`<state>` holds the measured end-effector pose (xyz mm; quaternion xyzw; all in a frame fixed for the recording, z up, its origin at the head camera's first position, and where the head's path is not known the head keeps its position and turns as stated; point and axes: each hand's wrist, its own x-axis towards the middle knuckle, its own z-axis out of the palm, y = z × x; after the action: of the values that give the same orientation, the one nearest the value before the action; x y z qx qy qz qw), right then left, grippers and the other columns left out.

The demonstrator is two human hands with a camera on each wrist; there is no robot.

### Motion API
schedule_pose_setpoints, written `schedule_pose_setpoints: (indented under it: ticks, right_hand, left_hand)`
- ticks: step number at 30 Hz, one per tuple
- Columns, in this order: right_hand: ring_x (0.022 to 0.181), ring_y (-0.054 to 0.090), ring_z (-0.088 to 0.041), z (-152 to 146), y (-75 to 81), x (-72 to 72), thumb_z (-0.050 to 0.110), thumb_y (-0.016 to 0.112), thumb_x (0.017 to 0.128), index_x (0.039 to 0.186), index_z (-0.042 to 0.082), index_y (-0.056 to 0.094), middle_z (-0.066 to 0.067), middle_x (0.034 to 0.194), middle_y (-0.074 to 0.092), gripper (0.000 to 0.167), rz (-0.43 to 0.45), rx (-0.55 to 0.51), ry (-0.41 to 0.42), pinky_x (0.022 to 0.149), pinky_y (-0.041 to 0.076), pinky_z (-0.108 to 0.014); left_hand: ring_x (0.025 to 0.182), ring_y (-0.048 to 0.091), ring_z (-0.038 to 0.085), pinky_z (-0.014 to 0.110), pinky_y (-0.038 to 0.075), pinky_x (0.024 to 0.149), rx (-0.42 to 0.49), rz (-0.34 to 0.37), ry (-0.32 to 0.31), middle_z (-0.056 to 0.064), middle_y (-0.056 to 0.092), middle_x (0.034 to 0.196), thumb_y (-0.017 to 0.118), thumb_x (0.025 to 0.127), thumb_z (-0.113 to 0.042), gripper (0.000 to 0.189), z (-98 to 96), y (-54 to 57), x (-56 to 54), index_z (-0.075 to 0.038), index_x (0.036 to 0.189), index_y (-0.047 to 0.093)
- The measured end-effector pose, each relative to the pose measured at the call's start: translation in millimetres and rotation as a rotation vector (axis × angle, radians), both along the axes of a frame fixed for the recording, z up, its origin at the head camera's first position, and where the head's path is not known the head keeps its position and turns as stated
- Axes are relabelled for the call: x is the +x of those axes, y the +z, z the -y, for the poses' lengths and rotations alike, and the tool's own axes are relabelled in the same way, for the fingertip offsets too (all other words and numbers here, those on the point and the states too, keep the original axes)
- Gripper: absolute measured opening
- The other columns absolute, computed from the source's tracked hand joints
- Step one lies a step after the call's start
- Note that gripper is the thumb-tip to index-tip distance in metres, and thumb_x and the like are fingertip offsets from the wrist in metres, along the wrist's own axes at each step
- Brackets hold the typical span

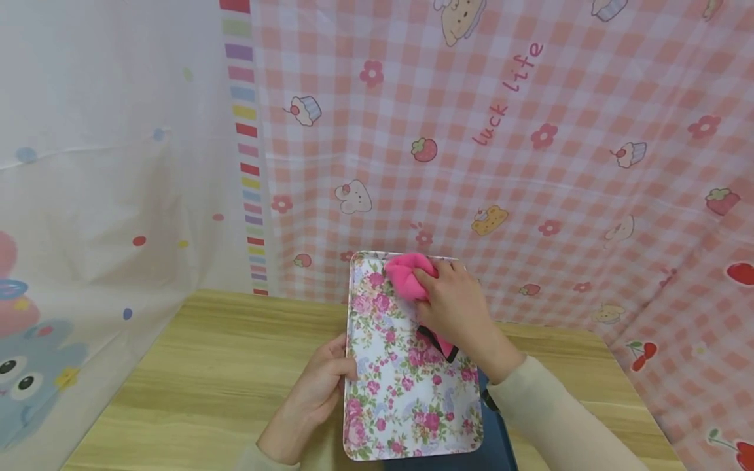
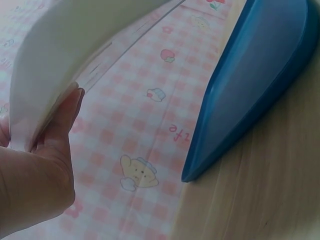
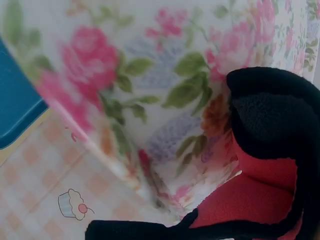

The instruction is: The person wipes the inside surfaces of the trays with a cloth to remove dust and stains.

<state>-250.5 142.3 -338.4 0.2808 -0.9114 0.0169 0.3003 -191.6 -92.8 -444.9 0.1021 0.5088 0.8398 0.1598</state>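
Observation:
A white tray (image 1: 389, 386) with a pink rose pattern is held up, tilted, above the table. My left hand (image 1: 318, 379) grips its left edge, thumb on the patterned face; in the left wrist view the tray's plain back (image 2: 65, 45) faces the camera. My right hand (image 1: 456, 304) holds a bunched pink cloth (image 1: 409, 275) with black edging against the upper part of the patterned face. In the right wrist view, folds of the cloth (image 3: 250, 200) hide the right fingers and lie close to the floral surface.
A blue tray (image 1: 495, 448) lies on the wooden table (image 1: 194, 379) beneath the floral one, partly covered by it. Behind the table hangs a pink checked curtain (image 1: 377, 131). A white curtain (image 1: 118, 209) with cartoon prints hangs on the left.

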Motion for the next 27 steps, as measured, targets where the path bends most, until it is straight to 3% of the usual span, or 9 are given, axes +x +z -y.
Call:
schedule_pose_setpoints:
  ticks: [6, 12, 18, 27]
  right_hand:
    - [0.075, 0.053, -0.03, -3.5, -6.9, 10.5, 0.015, 0.074, 0.08, 0.119, 0.008, 0.077, -0.018, 0.095, 0.067, 0.04, 0.007, 0.038, 0.002, 0.049, 0.048, -0.037]
    - [0.079, 0.056, -0.032, -5.0, -15.6, 18.7, 0.018, 0.078, 0.079, 0.121, 0.01, 0.077, -0.018, 0.097, 0.067, 0.043, -0.004, 0.057, 0.01, 0.047, 0.05, -0.039]
    - [0.074, 0.055, -0.029, -7.2, -23.0, 26.5, 0.018, 0.079, 0.076, 0.12, 0.011, 0.078, -0.018, 0.096, 0.069, 0.045, -0.009, 0.066, 0.032, 0.046, 0.046, -0.035]
    - [0.084, 0.06, -0.028, -10.1, -31.3, 40.6, 0.013, 0.074, 0.079, 0.125, 0.013, 0.078, -0.015, 0.106, 0.07, 0.047, 0.201, -0.026, -0.001, 0.053, 0.047, -0.033]
  left_hand:
    - [0.102, 0.07, 0.021, 0.029, 0.058, 0.087, 0.007, 0.005, 0.005, 0.013, 0.068, 0.122, 0.05, 0.068, 0.011, 0.086, -1.1, -0.2, -0.9, 0.013, 0.153, 0.034]
    - [0.102, 0.07, 0.021, 0.029, 0.058, 0.088, 0.01, 0.016, 0.014, 0.014, 0.068, 0.123, 0.05, 0.068, 0.012, 0.086, -1.4, 0.8, -0.7, 0.014, 0.153, 0.035]
    - [0.102, 0.07, 0.021, 0.029, 0.059, 0.086, 0.012, 0.017, 0.015, 0.013, 0.068, 0.122, 0.049, 0.067, 0.012, 0.086, -1.2, 0.7, -0.6, 0.014, 0.152, 0.035]
    - [0.106, 0.069, 0.022, 0.029, 0.057, 0.089, 0.013, 0.018, 0.025, 0.015, 0.067, 0.126, 0.05, 0.068, 0.011, 0.088, 0.2, -0.2, 0.2, 0.012, 0.154, 0.034]
